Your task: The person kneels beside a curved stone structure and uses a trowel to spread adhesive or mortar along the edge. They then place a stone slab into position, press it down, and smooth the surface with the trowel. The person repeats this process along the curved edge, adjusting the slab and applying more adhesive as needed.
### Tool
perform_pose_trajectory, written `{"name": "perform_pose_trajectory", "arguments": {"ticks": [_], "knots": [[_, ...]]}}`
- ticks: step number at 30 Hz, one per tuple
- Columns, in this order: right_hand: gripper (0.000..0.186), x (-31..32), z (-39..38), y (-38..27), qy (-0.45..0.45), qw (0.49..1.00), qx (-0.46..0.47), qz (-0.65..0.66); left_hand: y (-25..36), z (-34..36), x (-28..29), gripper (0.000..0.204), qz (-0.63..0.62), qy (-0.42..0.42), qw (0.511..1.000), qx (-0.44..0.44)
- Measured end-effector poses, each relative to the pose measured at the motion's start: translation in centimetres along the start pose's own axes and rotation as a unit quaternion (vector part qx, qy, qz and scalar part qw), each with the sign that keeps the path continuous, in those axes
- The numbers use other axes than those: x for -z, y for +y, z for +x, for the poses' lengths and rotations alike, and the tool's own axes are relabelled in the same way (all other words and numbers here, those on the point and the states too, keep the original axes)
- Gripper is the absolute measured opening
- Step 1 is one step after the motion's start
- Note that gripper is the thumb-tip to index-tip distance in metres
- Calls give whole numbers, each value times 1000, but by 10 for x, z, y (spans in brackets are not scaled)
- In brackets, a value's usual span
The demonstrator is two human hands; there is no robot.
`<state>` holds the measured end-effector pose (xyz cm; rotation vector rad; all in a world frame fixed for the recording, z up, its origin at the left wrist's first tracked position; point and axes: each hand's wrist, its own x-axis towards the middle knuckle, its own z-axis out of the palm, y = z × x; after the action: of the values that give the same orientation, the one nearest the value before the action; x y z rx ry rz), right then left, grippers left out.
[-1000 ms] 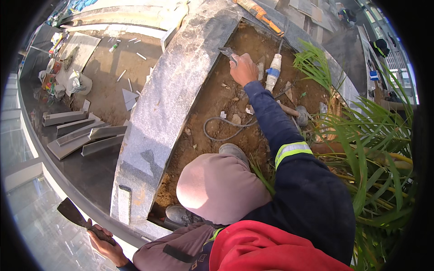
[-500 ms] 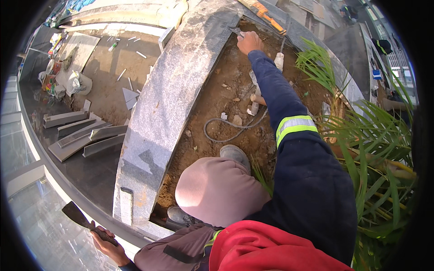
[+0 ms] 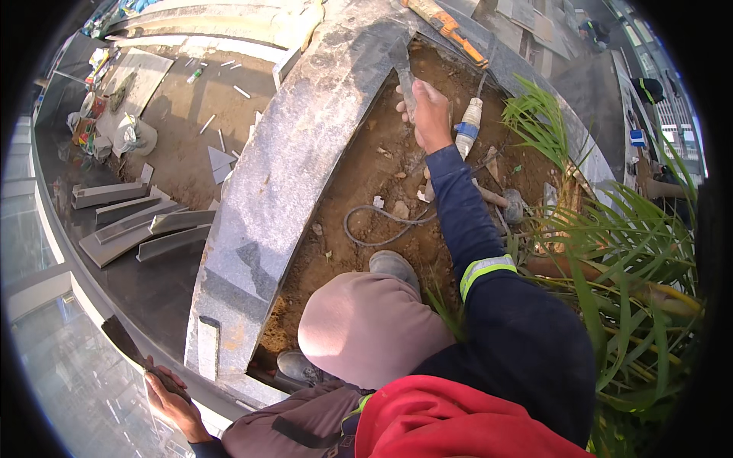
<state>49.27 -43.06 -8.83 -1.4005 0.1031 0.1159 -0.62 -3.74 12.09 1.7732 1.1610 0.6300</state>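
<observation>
My right hand (image 3: pixel 427 114), reaching into the soil bed (image 3: pixel 351 191) near its far corner, grips a flat grey metal tool (image 3: pixel 405 76) that points up at the inner edge of the granite border (image 3: pixel 275 175). Just right of that hand lies a white cable connector (image 3: pixel 470 122) with a blue band. At the lower left, my left hand (image 3: pixel 169 395) holds a dark, flat-bladed tool (image 3: pixel 122 340) outside the border. A hammer-like tool (image 3: pixel 504 200) and a looped grey cable (image 3: pixel 359 237) lie in the soil.
An orange power tool (image 3: pixel 450 30) rests on the far stone edge. Palm fronds (image 3: pixel 626 282) crowd the right. Metal or stone pieces (image 3: pixel 122 229) and a white sack (image 3: pixel 137 137) lie left; glass panels (image 3: pixel 53 343) curve beside them. Other people (image 3: pixel 649 90) are at the upper right.
My right hand moved toward the far corner, then came back slightly and turned, so its tool now points upward. My left hand and its tool have risen slightly.
</observation>
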Motion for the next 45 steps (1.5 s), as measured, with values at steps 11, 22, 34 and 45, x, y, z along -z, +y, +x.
{"name": "perform_pose_trajectory", "arguments": {"ticks": [11,22,34,45], "knots": [[49,-135,-125,-59,-371,794,-233,421,57,-4,-244,46,-235,-406,878,-93],[43,-108,-206,-97,-535,836,-100,68,26,9,-239,49,-268,-441,851,-101],[54,-160,-167,-125,-255,855,376,-248,39,-29,-251,36,-182,-307,921,-159],[53,-154,-179,-108,-273,876,296,-264,49,-22,-247,35,-109,-307,933,-155]]}}
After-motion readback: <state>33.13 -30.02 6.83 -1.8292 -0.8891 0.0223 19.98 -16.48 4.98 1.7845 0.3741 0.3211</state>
